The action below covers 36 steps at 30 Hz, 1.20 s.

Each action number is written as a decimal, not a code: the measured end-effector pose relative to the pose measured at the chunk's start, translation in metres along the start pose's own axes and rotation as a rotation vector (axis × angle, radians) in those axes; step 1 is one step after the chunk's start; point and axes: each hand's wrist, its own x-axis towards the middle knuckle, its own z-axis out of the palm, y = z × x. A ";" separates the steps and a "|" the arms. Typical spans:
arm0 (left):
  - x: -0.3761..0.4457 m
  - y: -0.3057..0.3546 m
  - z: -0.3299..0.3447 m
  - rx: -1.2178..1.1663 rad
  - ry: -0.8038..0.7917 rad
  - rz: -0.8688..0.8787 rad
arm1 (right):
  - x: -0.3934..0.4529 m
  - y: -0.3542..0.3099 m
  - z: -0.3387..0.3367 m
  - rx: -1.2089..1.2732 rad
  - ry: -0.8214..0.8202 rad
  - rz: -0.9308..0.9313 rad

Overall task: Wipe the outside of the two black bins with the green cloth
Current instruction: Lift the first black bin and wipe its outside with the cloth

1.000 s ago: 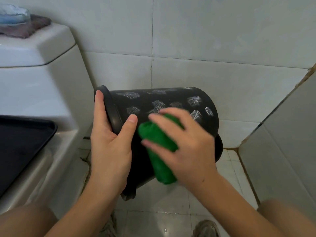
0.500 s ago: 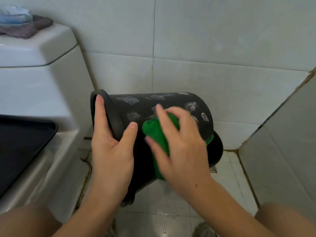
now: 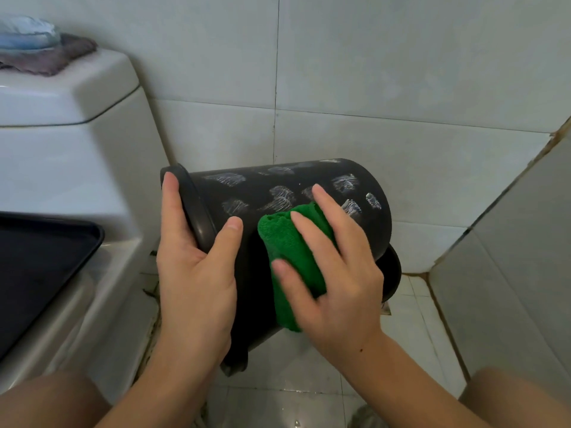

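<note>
right hand (image 3: 336, 273) pressing green cloth (image 3: 290, 245), fingers extended, has slid back toward the rim of black bin (image 3: 278, 186); left hand (image 3: 197, 257) still grips rim. white smears remain, wiping unfinished.

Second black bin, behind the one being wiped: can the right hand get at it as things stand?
Probably not: the right hand presses the green cloth on the tilted black bin, which covers most of the second bin.

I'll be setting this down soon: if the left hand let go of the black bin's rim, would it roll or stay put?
The black bin would probably roll: its wall is round and it is tipped sideways. It seems light, since the left hand holds it up by the rim alone. The green cloth looks soft and would hardly steady it.
</note>
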 end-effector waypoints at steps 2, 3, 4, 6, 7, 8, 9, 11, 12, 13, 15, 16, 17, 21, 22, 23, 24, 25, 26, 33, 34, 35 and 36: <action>0.001 0.000 -0.001 -0.006 0.010 -0.008 | -0.007 -0.004 0.000 -0.060 -0.119 -0.031; 0.001 0.001 -0.002 -0.004 0.014 -0.013 | -0.008 -0.005 -0.001 -0.090 -0.168 -0.043; 0.001 0.000 -0.002 0.002 0.015 -0.014 | -0.009 -0.004 -0.001 -0.114 -0.197 -0.056; 0.000 -0.001 -0.003 0.021 0.010 -0.011 | -0.007 -0.002 -0.001 -0.130 -0.206 -0.093; -0.001 -0.001 -0.004 0.028 0.005 -0.009 | -0.005 -0.001 -0.002 -0.129 -0.198 -0.112; -0.001 -0.001 -0.004 0.031 0.000 -0.005 | -0.002 0.001 -0.002 -0.123 -0.186 -0.123; 0.000 0.000 -0.004 0.029 -0.004 -0.003 | 0.001 0.003 -0.003 -0.116 -0.171 -0.121; 0.000 0.001 -0.005 0.028 -0.018 -0.006 | 0.007 0.004 -0.005 -0.099 -0.137 -0.080; 0.001 0.001 -0.005 0.031 -0.024 -0.010 | 0.007 0.003 -0.005 -0.087 -0.129 -0.063; 0.001 0.002 -0.004 0.036 -0.027 -0.016 | 0.006 0.000 -0.005 -0.072 -0.132 -0.065; 0.002 0.001 -0.005 0.040 -0.030 -0.022 | 0.000 -0.006 -0.005 -0.066 -0.157 -0.141; 0.002 0.000 -0.005 0.039 -0.032 -0.022 | -0.001 -0.007 -0.005 -0.079 -0.167 -0.188; 0.004 0.000 -0.006 0.034 -0.031 -0.025 | 0.001 -0.005 -0.005 -0.092 -0.171 -0.208; 0.005 -0.003 -0.006 0.042 -0.046 -0.011 | 0.009 0.002 -0.005 -0.100 -0.146 -0.080; 0.004 -0.003 -0.006 0.067 -0.051 0.000 | 0.007 0.000 -0.005 -0.087 -0.158 -0.079; 0.003 -0.003 -0.006 0.093 -0.057 0.011 | 0.004 -0.003 -0.005 -0.077 -0.181 -0.100; 0.003 -0.003 -0.007 0.114 -0.061 0.024 | 0.002 -0.002 -0.005 -0.081 -0.204 -0.132; 0.002 -0.004 -0.006 0.130 -0.067 0.042 | 0.004 0.001 -0.006 -0.092 -0.220 -0.148; 0.002 -0.004 -0.007 0.144 -0.072 0.059 | 0.009 0.006 -0.007 -0.104 -0.216 -0.119; 0.007 0.001 -0.012 0.165 -0.052 0.112 | 0.008 0.005 -0.022 -0.034 -0.258 -0.147; 0.009 0.003 -0.013 0.159 -0.040 0.106 | 0.011 0.010 -0.027 -0.024 -0.220 -0.127; 0.011 0.005 -0.015 0.163 -0.031 0.094 | 0.015 0.018 -0.032 -0.010 -0.154 -0.065; 0.013 0.006 -0.017 0.170 -0.025 0.078 | 0.021 0.027 -0.037 0.011 -0.081 0.019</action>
